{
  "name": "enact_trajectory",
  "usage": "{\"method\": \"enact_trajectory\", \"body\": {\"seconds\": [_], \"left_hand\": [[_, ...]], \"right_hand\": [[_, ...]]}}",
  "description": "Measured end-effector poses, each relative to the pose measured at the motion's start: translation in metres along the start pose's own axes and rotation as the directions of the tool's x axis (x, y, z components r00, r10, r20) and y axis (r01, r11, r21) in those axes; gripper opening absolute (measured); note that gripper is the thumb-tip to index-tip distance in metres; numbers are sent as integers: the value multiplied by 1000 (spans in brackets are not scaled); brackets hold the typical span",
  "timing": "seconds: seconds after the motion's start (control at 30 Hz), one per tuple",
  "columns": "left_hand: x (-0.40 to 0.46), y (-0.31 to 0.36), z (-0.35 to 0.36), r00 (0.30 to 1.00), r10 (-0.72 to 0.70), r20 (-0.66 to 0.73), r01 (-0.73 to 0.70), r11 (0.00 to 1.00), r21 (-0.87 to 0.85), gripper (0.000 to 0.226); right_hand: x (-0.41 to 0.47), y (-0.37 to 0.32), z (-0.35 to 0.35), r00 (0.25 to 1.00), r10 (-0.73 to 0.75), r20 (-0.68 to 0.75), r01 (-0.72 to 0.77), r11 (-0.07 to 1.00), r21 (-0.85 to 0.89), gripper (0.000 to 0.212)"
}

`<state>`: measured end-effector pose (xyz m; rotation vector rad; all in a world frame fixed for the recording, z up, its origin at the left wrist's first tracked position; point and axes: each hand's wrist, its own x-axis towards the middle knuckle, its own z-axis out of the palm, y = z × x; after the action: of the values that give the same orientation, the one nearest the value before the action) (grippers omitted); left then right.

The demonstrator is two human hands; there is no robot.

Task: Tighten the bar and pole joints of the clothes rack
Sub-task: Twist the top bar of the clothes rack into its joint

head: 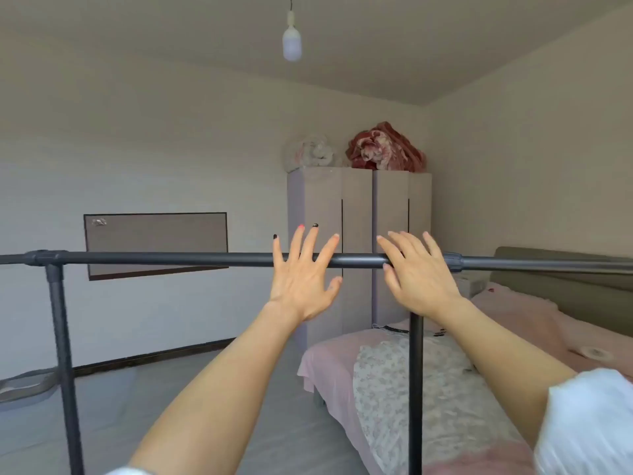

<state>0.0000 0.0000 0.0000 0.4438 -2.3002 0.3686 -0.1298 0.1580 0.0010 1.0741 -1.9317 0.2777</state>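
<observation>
A dark grey top bar [191,259] of the clothes rack runs level across the view. At the left a T-joint [46,258] links it to the left pole [63,354]. The right pole [415,389] rises to my right wrist, which hides where it meets the bar. Another connector [454,262] sits on the bar just right of my right hand. My left hand [303,279] lies flat against the bar with its fingers spread, gripping nothing. My right hand [416,275] is spread over the bar too, fingers apart and thumb at the bar.
Behind the rack stands a pale wardrobe [356,214] with bundled bedding on top. A bed [445,389] with pink and floral covers lies at the right, under the right pole. A dark-framed panel [156,243] hangs on the left wall. A bulb [292,42] hangs overhead.
</observation>
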Motion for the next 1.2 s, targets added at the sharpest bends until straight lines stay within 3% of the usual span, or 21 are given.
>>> {"method": "enact_trajectory", "body": {"seconds": [0.1,0.23,0.33,0.43,0.8,0.97,1.1,1.2], "left_hand": [[13,28,5,999,37,-34,-38,999,-32,65],[27,79,20,992,104,-73,-113,985,-132,54],[36,103,30,994,48,-95,-60,989,-134,46],[43,108,37,993,33,-113,-46,992,-117,44],[46,67,48,991,-129,39,135,943,-303,39],[50,42,47,946,-262,190,318,865,-388,43],[43,23,48,918,-347,194,395,851,-346,46],[37,16,48,909,-343,235,413,811,-415,51]], "right_hand": [[-7,25,-7,995,-30,-99,26,999,-40,44],[-29,77,-21,996,69,50,-63,991,-117,45],[-36,104,-28,965,185,185,-145,966,-215,51],[-31,115,-25,966,169,196,-123,966,-229,51],[-12,75,0,992,124,31,-116,974,-197,51],[0,37,-2,989,148,30,-138,968,-209,52],[9,2,-8,988,148,50,-136,972,-193,49],[14,-19,-8,986,152,67,-138,974,-180,40]]}}
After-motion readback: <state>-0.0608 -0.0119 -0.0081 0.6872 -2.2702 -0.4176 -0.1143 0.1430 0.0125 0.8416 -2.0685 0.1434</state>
